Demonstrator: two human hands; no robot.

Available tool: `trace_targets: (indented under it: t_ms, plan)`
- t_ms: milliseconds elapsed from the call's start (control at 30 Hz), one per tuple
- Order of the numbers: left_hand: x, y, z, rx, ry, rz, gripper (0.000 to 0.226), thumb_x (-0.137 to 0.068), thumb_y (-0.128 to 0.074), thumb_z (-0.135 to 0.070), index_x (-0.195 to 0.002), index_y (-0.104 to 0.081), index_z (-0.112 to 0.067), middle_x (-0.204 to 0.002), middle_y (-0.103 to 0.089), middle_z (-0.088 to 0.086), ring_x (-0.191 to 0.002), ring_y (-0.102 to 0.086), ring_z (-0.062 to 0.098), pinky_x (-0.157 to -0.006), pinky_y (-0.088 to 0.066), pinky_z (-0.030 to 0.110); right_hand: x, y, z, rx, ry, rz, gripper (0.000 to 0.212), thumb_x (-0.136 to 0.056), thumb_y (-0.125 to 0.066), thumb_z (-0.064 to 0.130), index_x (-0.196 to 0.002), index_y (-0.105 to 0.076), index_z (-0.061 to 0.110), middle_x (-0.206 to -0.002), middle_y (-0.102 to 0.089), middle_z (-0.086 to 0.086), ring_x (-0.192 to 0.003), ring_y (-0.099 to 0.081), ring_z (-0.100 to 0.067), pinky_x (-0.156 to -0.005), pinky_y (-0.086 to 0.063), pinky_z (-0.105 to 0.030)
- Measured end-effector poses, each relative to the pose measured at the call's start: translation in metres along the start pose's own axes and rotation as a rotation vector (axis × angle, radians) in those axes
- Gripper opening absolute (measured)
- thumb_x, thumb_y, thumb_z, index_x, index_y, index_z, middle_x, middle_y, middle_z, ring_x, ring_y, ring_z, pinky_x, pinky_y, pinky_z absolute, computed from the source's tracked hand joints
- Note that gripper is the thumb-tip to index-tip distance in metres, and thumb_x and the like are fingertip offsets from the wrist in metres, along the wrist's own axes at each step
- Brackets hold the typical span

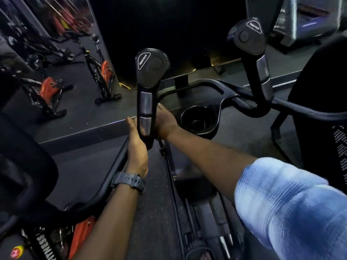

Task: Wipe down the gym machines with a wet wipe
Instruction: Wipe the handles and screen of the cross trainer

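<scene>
The black left handle (148, 94) of a gym machine stands upright in the centre, with a pad marked RESISTANCE on top and metal grip plates below. My left hand (137, 149), with a dark watch on its wrist, grips the handle's lower end where it joins the curved bar; the thumb points up along the handle's left side. My right hand (166, 122) reaches in from the right and lies against the back of the same handle. Its fingers are mostly hidden behind it. No wipe shows. The matching right handle (253, 45) stands farther back.
A black cup holder (199, 119) sits just right of my right hand on the machine's frame. A dark mesh seat back (323, 109) fills the right edge. Orange and black spin bikes (105, 72) stand at the left on a raised dark platform. Rails and pedals lie below.
</scene>
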State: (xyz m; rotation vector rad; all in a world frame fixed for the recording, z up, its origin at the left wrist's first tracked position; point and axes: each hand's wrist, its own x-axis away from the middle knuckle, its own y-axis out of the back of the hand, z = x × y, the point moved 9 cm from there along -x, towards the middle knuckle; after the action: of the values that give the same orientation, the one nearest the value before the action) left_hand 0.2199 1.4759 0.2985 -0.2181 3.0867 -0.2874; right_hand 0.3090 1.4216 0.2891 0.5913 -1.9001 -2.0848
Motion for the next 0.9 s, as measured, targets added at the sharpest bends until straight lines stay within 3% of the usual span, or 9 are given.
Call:
trace_targets:
  t_ms: [67,133,233,333,500,567,700,800,900]
  plan:
    - [-0.006,0.001,0.001,-0.036,0.018,0.031,0.064,-0.104,-0.014,-0.055,-0.138,-0.054,-0.019,-0.132,-0.064,-0.003,-0.124,-0.058,0.009,-0.108,-0.043,0.033,-0.005,-0.01,0.003,0.059,0.049,0.055,0.058,-0.103,-0.037,0.036,-0.156,-0.021,0.017,-0.162,-0.023,-0.005,-0.151,-0.014,-0.03,-0.121,-0.015,-0.047]
    - [-0.011,0.002,0.001,-0.092,0.046,0.088,0.062,-0.104,-0.015,-0.054,-0.129,-0.062,-0.022,-0.122,-0.069,-0.007,-0.117,-0.062,0.008,-0.106,-0.044,0.033,-0.011,0.001,-0.012,-0.059,0.014,0.056,0.059,-0.103,-0.043,0.036,-0.155,-0.025,0.017,-0.163,-0.02,-0.007,-0.151,-0.013,-0.028,-0.122,-0.011,-0.05]
    - [-0.016,-0.002,0.003,-0.186,0.098,0.239,0.057,-0.106,-0.018,-0.049,-0.101,-0.074,-0.038,-0.105,-0.073,-0.016,-0.105,-0.065,0.002,-0.096,-0.044,0.028,-0.025,0.002,-0.06,-0.074,-0.159,0.149,0.06,-0.102,-0.032,0.043,-0.157,-0.019,0.021,-0.166,-0.012,-0.004,-0.152,-0.005,-0.03,-0.12,0.0,-0.058]
    - [-0.025,-0.002,0.006,-0.241,0.131,0.322,0.041,-0.107,-0.028,-0.035,-0.101,-0.068,-0.031,-0.09,-0.072,-0.019,-0.087,-0.064,-0.004,-0.083,-0.044,0.021,-0.031,-0.009,-0.086,-0.089,-0.274,0.199,0.068,-0.101,-0.022,0.051,-0.159,-0.002,0.021,-0.167,0.007,-0.001,-0.152,0.013,-0.032,-0.113,0.013,-0.063]
    - [-0.054,-0.004,0.014,-0.273,0.13,0.292,0.029,-0.106,-0.035,-0.018,-0.088,-0.058,-0.02,-0.065,-0.065,-0.01,-0.053,-0.057,-0.006,-0.055,-0.044,0.013,0.004,-0.008,-0.059,0.022,0.004,0.245,0.064,-0.102,-0.032,0.042,-0.158,-0.013,0.017,-0.166,-0.009,-0.001,-0.152,-0.008,-0.027,-0.119,-0.007,-0.06]
    - [-0.078,0.003,0.03,-0.345,0.129,0.284,0.027,-0.106,-0.034,-0.011,-0.094,-0.054,-0.026,-0.071,-0.065,-0.011,-0.056,-0.058,-0.011,-0.059,-0.045,0.011,0.011,-0.006,-0.082,0.041,-0.02,0.242,0.059,-0.105,-0.025,0.041,-0.159,-0.011,0.021,-0.166,-0.008,0.005,-0.153,-0.006,-0.025,-0.119,-0.007,-0.058]
    - [-0.109,-0.02,0.045,-0.688,0.005,0.388,0.017,-0.104,-0.047,-0.021,-0.112,-0.049,-0.036,-0.08,-0.048,-0.059,-0.082,-0.039,-0.042,-0.078,-0.029,-0.008,-0.001,0.009,-0.121,0.083,-0.258,0.204,0.061,-0.102,-0.025,0.046,-0.156,-0.021,0.017,-0.166,-0.012,-0.005,-0.151,-0.005,-0.036,-0.119,-0.003,-0.057]
    - [-0.115,-0.045,0.03,-0.813,-0.177,0.368,0.024,-0.104,-0.043,-0.011,-0.111,-0.049,-0.033,-0.103,-0.054,-0.044,-0.091,-0.039,-0.04,-0.085,-0.023,-0.005,-0.01,0.014,-0.083,0.078,-0.176,0.13,0.057,-0.094,-0.043,0.048,-0.144,-0.041,0.021,-0.151,-0.037,-0.013,-0.138,-0.031,-0.038,-0.111,-0.021,-0.052]
    - [-0.117,-0.051,0.013,-0.908,-0.422,0.261,0.026,-0.106,-0.041,-0.019,-0.125,-0.057,-0.013,-0.124,-0.063,0.003,-0.116,-0.047,-0.019,-0.1,-0.022,0.001,-0.002,0.024,-0.078,0.033,-0.095,-0.034,0.045,-0.097,-0.042,0.043,-0.136,-0.051,0.023,-0.139,-0.043,-0.01,-0.124,-0.037,-0.034,-0.1,-0.028,-0.046]
